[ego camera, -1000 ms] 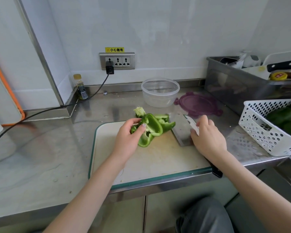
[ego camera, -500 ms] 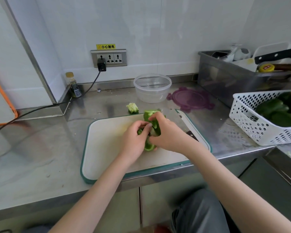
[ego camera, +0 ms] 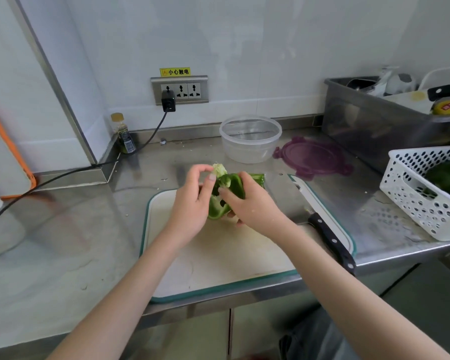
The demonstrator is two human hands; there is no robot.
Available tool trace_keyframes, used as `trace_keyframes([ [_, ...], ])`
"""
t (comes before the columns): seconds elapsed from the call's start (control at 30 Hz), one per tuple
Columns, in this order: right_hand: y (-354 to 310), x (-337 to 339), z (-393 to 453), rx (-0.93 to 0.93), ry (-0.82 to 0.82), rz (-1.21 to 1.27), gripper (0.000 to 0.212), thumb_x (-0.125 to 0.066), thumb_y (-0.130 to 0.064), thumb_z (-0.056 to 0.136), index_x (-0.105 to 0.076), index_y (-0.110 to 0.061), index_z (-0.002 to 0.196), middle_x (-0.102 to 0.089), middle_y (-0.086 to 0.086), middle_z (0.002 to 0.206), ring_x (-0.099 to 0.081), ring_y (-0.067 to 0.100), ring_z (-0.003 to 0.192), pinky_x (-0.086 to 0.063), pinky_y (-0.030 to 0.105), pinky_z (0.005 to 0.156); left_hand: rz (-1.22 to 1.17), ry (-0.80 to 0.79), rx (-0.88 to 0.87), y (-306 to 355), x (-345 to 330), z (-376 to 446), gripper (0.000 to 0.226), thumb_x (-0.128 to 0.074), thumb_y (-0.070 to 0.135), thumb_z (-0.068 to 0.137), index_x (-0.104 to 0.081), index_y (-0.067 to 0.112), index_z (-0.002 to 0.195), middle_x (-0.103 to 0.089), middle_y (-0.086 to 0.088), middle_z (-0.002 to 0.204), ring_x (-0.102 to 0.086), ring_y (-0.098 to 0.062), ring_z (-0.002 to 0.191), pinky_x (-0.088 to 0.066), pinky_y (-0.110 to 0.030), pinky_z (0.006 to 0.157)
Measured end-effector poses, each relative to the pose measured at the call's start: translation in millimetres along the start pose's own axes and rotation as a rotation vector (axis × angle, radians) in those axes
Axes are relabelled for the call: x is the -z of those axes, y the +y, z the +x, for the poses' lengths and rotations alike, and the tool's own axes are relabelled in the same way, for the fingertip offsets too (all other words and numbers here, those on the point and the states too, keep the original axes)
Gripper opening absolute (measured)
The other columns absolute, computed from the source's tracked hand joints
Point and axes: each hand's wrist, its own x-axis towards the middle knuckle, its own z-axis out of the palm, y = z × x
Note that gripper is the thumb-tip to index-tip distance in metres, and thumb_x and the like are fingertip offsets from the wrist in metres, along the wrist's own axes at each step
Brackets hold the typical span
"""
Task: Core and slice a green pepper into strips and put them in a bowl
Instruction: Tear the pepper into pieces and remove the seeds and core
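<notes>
Both hands hold a cut-open green pepper (ego camera: 235,184) just above the far edge of the white cutting board (ego camera: 218,255). My left hand (ego camera: 191,203) grips its left side, fingers curled near the top. My right hand (ego camera: 252,206) pinches the right side. A pale seed core (ego camera: 218,169) shows right behind my left fingertips; whether they touch it I cannot tell. Another pepper piece (ego camera: 257,177) lies behind my right hand. The cleaver (ego camera: 327,237) lies on the board's right side. The clear plastic bowl (ego camera: 250,126) stands empty behind the board.
A purple lid (ego camera: 313,157) lies right of the bowl. A white perforated basket (ego camera: 424,201) with green peppers sits at the right edge, a steel bin (ego camera: 369,120) behind it. A small bottle (ego camera: 124,137) and a black cable (ego camera: 63,175) are at the back left.
My right hand let go of the cleaver, which now lies on the board, and moved over to the pepper. Both hands now hold the pepper a little higher.
</notes>
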Motion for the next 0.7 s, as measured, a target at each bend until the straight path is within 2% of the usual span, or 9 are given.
trace_keyframes([
  [0.07, -3.5, -7.8, 6.1, -0.024, 0.062, 0.024, 0.030, -0.059, -0.033, 0.090, -0.048, -0.015, 0.111, -0.063, 0.001, 0.092, -0.067, 0.016, 0.070, -0.047, 0.017, 0.040, 0.033, 0.007, -0.057, 0.0, 2.5, 0.9, 0.022, -0.040, 0.026, 0.099, -0.048, 0.020, 0.119, -0.057, 0.019, 0.083, -0.055, 0.016, 0.075, -0.041, -0.005, 0.059],
  [0.13, -5.5, -14.2, 10.9, -0.028, 0.101, 0.033, 0.026, -0.062, -0.031, 0.088, -0.050, -0.015, 0.105, -0.065, 0.002, 0.085, -0.068, 0.016, 0.062, -0.050, 0.021, 0.041, 0.060, 0.027, -0.097, -3.1, 4.1, 0.8, 0.021, -0.041, 0.024, 0.099, -0.047, 0.020, 0.119, -0.055, 0.024, 0.081, -0.056, 0.017, 0.074, -0.042, -0.005, 0.060],
  [0.3, -1.7, -24.1, 17.9, -0.011, -0.005, -0.039, 0.020, -0.053, -0.016, 0.094, -0.051, -0.008, 0.112, -0.067, 0.011, 0.078, -0.065, 0.021, 0.046, -0.055, 0.031, 0.043, 0.039, 0.057, -0.051, -16.0, 9.3, 4.9, 0.020, -0.047, 0.026, 0.097, -0.059, 0.016, 0.109, -0.065, 0.008, 0.080, -0.058, -0.009, 0.072, -0.043, -0.018, 0.060],
  [0.4, -0.5, -20.5, 20.5, -0.010, -0.109, -0.071, 0.016, -0.049, -0.014, 0.096, -0.049, -0.008, 0.111, -0.068, 0.016, 0.075, -0.066, 0.025, 0.048, -0.056, 0.035, 0.044, 0.056, 0.025, -0.021, -20.8, 9.4, 6.6, 0.022, -0.048, 0.026, 0.097, -0.068, 0.017, 0.103, -0.069, 0.006, 0.090, -0.060, -0.009, 0.081, -0.045, -0.020, 0.070],
  [0.47, -0.8, -17.2, 22.7, -0.003, -0.166, -0.122, 0.015, -0.046, -0.012, 0.096, -0.048, -0.005, 0.109, -0.067, 0.018, 0.073, -0.066, 0.026, 0.047, -0.055, 0.035, 0.043, 0.048, 0.025, 0.001, -21.1, 9.1, 6.9, 0.023, -0.049, 0.025, 0.097, -0.070, 0.017, 0.101, -0.070, 0.003, 0.089, -0.061, -0.011, 0.082, -0.045, -0.023, 0.073],
  [0.6, -2.3, -6.8, 26.7, 0.001, -0.277, -0.121, 0.016, -0.042, -0.008, 0.097, -0.046, 0.001, 0.109, -0.067, 0.021, 0.081, -0.066, 0.025, 0.046, -0.055, 0.038, 0.044, 0.044, 0.023, 0.023, -21.7, 9.4, 7.7, 0.027, -0.049, 0.027, 0.097, -0.071, 0.012, 0.094, -0.068, -0.017, 0.080, -0.059, -0.029, 0.076, -0.044, -0.036, 0.068],
  [0.7, -3.0, -3.6, 26.3, 0.004, -0.298, -0.112, 0.020, -0.032, -0.003, 0.097, -0.046, -0.002, 0.111, -0.062, 0.018, 0.069, -0.064, 0.020, 0.044, -0.055, 0.033, 0.045, 0.037, 0.025, 0.048, -22.1, 10.8, 9.0, 0.029, -0.048, 0.030, 0.097, -0.072, 0.013, 0.095, -0.069, -0.017, 0.081, -0.059, -0.026, 0.074, -0.044, -0.037, 0.069],
])
